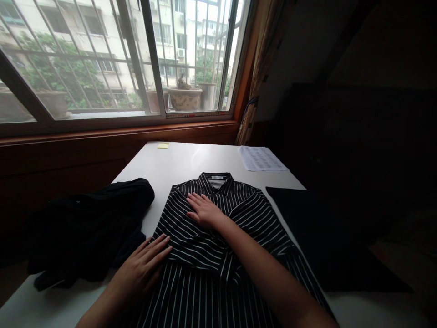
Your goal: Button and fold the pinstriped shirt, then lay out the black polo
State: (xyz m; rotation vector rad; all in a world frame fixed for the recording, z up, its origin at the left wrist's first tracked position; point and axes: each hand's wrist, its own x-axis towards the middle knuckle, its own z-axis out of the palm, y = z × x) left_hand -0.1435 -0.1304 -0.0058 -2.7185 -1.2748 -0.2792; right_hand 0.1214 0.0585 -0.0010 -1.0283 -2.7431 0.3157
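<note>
A black shirt with white stripes (194,248) lies spread on the white table, its collar (215,182) pointing toward the window. Both sleeves are folded inward across the front of the shirt. My right hand (205,210) rests flat on the upper chest, just below the collar, fingers stretched out. At the shirt's left edge, my left hand (145,257) lies with extended fingers touching the folded sleeve. Neither hand grips the cloth. The lower end of the shirt runs out of the bottom of the view, partly behind my right forearm.
Dark crumpled clothing (92,228) is heaped on the left of the white table (191,157). A flat dark piece (327,241) lies along the right side. Printed sheets (262,158) and a yellow note (163,145) are at the far end, below a barred window (112,59).
</note>
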